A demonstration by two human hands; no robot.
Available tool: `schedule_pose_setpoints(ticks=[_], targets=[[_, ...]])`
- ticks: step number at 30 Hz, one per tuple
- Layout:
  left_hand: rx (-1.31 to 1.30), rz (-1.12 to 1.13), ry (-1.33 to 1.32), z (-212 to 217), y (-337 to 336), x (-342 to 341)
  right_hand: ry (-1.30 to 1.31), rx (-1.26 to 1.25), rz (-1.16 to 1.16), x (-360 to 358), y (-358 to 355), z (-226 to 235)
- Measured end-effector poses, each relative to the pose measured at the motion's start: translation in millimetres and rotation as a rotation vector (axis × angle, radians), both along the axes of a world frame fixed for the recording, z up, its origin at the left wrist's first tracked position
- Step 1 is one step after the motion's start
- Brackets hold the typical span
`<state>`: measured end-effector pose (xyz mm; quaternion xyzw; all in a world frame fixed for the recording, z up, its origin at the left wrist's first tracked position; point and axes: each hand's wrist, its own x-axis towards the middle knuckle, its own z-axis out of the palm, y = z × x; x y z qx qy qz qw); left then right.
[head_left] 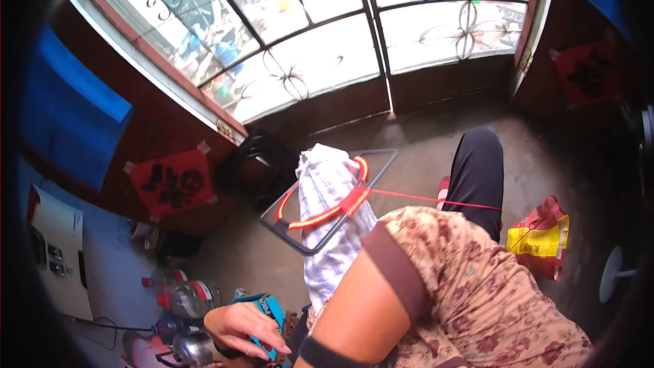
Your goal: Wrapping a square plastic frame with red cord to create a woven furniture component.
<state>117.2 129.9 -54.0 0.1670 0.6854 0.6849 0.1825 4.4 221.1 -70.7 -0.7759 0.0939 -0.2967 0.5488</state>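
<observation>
My left hand point(240, 328) lies low at the left, its fingers curled over a teal box point(271, 310). My bare upper arm point(357, 307) with a floral sleeve fills the lower middle. My right hand is out of view. Above the arm, a blue-and-white striped cloth point(325, 194) hangs over a dark rectangular frame point(378, 160) that carries a curved red tube point(317, 218). A red cord point(422, 199) runs from the tube to the right, past my black-trousered leg point(477, 170).
Plastic bottles point(185, 296) and a metal kettle point(194, 349) stand by the hand. A black crate point(257, 163) sits near the wooden wall. A red and yellow bag point(541, 238) lies on the concrete floor at the right. Glazed doors point(381, 34) close the far side.
</observation>
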Motion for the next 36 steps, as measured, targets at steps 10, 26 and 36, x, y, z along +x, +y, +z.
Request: schedule_pose_setpoints(ticks=[10, 26, 36], targets=[[-0.061, 0.089, -0.319, -36, 19, -51, 0.076, -0.031, -0.074, -1, 6, -5], [-0.118, 0.056, -0.957, -6, 15, 50, -0.080, -0.023, -0.022, -55, 27, -40], [0.214, 0.337, -0.127, -28, 66, 64, -0.609, -0.297, -0.268, -38, 36, -4]])
